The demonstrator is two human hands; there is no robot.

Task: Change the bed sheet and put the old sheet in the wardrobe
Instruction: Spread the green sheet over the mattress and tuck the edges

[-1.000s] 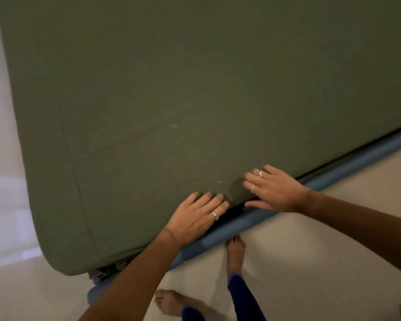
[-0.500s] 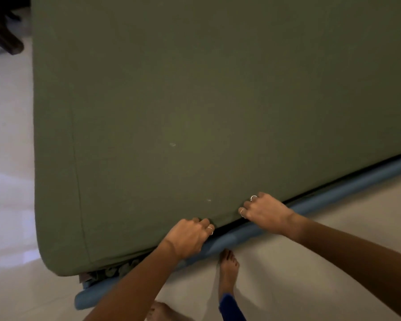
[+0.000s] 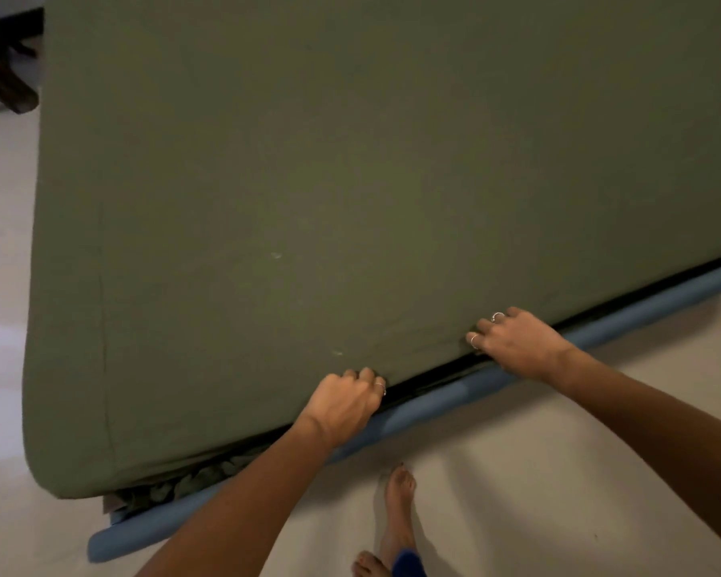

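An olive green sheet (image 3: 350,193) covers the mattress and fills most of the view. My left hand (image 3: 344,399) grips the sheet's near edge with curled fingers, at the gap above the blue bed frame (image 3: 442,395). A little to the right, my right hand (image 3: 515,341) also grips the same edge, fingers curled under it. Bunched green fabric (image 3: 184,485) shows beneath the mattress corner at lower left.
Pale tiled floor (image 3: 558,451) lies in front of the bed and along its left side. My bare feet (image 3: 396,518) stand close to the blue frame. A dark wooden furniture leg (image 3: 5,77) stands at the upper left.
Both hands lay flat on the sheet a second ago. Their fingers have since curled over its near edge, and the view has shifted so the bed sits a bit further right.
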